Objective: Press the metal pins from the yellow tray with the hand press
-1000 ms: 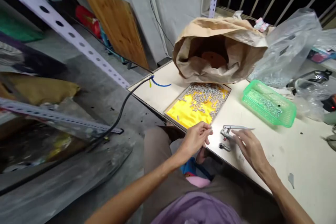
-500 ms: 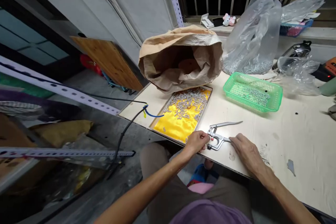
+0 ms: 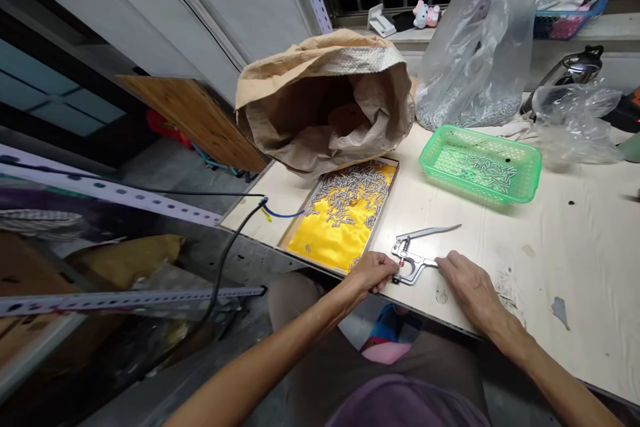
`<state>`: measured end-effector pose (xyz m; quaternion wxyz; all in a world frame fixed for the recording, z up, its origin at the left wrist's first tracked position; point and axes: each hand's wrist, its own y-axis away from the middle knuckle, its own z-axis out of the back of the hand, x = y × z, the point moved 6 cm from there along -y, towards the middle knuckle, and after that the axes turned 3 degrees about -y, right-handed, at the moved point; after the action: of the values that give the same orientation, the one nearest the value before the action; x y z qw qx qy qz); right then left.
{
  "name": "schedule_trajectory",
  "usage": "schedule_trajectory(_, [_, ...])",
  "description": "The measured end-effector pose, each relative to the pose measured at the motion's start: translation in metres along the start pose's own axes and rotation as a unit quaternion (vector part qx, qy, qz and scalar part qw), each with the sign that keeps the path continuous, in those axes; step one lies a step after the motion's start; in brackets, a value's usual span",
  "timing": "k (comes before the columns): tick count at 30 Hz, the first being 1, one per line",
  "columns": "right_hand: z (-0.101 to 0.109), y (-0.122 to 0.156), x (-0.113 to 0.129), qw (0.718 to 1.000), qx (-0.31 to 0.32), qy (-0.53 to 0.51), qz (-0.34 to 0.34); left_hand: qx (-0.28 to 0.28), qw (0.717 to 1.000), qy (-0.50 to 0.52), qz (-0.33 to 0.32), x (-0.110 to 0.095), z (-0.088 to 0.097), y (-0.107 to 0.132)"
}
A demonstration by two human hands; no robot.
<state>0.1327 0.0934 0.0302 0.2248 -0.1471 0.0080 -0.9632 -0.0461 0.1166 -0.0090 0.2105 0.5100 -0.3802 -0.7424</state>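
Note:
Metal hand pliers (image 3: 417, 253) lie on the pale table near its front edge, handles spread apart. My left hand (image 3: 374, 271) is pinched at the pliers' jaw end, its fingertips closed on something too small to make out. My right hand (image 3: 463, 278) rests on the lower handle, fingers curled over it. Just behind the left hand sits a shallow tray lined in yellow cloth (image 3: 336, 240), with several small metal pins (image 3: 350, 193) heaped at its far end.
A big open brown paper sack (image 3: 325, 100) stands behind the tray. A green plastic basket (image 3: 527, 167) with more pins sits at the right, clear plastic bags (image 3: 475, 47) behind it. A black cable (image 3: 225, 253) hangs off the table's left edge.
My left hand has moved from the tray's corner to the pliers' jaw. My right hand has settled on the lower handle. The camera has swung right and up.

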Motion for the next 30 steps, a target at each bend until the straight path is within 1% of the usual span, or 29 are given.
schedule_trajectory(4, [-0.002,0.0,0.001,1.0,-0.002,0.017,0.002,0.008,0.999,-0.041,0.013,-0.003,0.002,-0.004])
schedule_trajectory(8, [-0.003,-0.001,0.003,0.999,-0.005,0.032,0.01,0.027,0.997,-0.067,0.016,-0.005,0.003,-0.006])
schedule_trajectory(12, [-0.003,0.001,0.005,0.998,-0.015,0.061,0.017,0.042,0.996,-0.073,0.023,-0.007,0.004,-0.006])
schedule_trajectory(16, [-0.003,0.002,0.006,0.995,-0.015,0.094,0.012,0.066,0.996,-0.056,0.03,-0.008,0.003,-0.003])
schedule_trajectory(20, [-0.003,0.0,0.005,0.998,0.004,0.068,0.007,0.061,0.996,-0.06,0.037,-0.006,0.002,-0.003])
schedule_trajectory(22, [-0.002,-0.001,0.005,0.998,0.003,0.066,0.009,0.061,0.995,-0.072,0.042,-0.005,0.002,-0.003])
schedule_trajectory(27, [-0.005,-0.001,0.007,0.993,-0.014,0.109,0.029,0.073,0.989,-0.112,0.055,-0.006,0.002,-0.003])
schedule_trajectory(30, [-0.012,0.002,0.007,0.99,-0.046,0.128,0.032,0.078,0.985,-0.134,0.068,-0.006,0.002,-0.002])
